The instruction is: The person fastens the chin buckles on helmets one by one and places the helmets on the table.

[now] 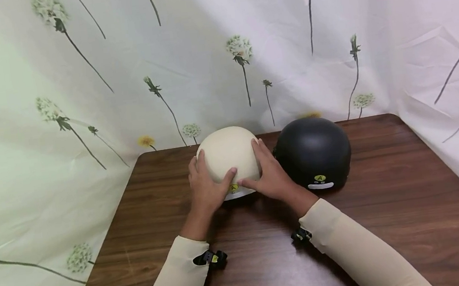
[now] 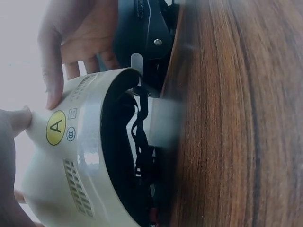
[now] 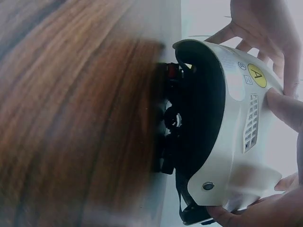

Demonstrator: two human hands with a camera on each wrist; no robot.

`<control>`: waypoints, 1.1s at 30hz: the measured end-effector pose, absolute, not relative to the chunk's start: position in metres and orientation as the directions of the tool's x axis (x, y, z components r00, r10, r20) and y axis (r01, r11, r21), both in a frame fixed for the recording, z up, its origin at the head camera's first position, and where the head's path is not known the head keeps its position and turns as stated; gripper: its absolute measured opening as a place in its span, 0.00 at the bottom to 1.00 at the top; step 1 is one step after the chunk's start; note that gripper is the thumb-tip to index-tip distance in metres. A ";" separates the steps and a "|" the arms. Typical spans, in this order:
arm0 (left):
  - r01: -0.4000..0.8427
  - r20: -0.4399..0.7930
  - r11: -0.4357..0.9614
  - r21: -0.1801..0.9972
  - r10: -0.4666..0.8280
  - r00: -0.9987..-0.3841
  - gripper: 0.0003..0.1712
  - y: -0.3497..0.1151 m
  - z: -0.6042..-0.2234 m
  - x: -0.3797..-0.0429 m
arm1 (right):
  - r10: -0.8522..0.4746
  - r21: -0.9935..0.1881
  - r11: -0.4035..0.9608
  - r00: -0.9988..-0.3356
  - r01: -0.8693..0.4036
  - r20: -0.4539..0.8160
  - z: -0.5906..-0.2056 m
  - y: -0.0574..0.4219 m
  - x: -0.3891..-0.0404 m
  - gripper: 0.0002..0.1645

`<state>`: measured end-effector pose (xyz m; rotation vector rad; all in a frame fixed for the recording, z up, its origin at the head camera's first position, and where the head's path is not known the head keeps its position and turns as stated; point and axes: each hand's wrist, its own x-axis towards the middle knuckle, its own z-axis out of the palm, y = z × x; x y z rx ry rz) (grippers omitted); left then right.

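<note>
Both hands grip a cream helmet (image 1: 230, 150) near the back of the table. My left hand (image 1: 207, 183) holds its left side and my right hand (image 1: 273, 171) its right side, with the thumbs on the near face by a yellow "A" sticker. Black chin straps (image 2: 140, 127) and a dark lining show under the rim in the left wrist view. A gap shows between the near rim and the wood; whether the far rim touches is hidden. Beside my right hand, a black helmet (image 1: 313, 152) sits on the table, with its own yellow "A" sticker.
The brown wooden table (image 1: 393, 200) ends at the back against a pale curtain (image 1: 201, 47) printed with dandelions. More of that fabric hangs at the left and right. Dark wrist cameras are strapped at both cuffs.
</note>
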<state>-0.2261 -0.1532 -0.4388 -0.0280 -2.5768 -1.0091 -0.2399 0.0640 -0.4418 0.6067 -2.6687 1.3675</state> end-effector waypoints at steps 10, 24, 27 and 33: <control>0.134 0.333 0.765 0.630 -0.111 -0.936 0.63 -0.152 -0.433 -0.219 | -0.321 -0.723 0.539 -0.899 -0.432 0.298 -0.432 0.067 -0.234 0.73; 0.093 0.347 0.799 0.594 -0.150 -0.926 0.68 -0.147 -0.419 -0.213 | -0.319 -0.667 0.550 -0.865 -0.502 0.387 -0.425 0.068 -0.227 0.69; 0.080 0.335 0.798 0.597 -0.157 -0.929 0.69 -0.145 -0.417 -0.212 | -0.314 -0.650 0.550 -0.851 -0.524 0.421 -0.429 0.068 -0.228 0.70; 0.077 0.327 0.817 0.572 -0.141 -0.935 0.69 -0.140 -0.413 -0.211 | -0.319 -0.621 0.560 -0.834 -0.549 0.450 -0.425 0.068 -0.228 0.68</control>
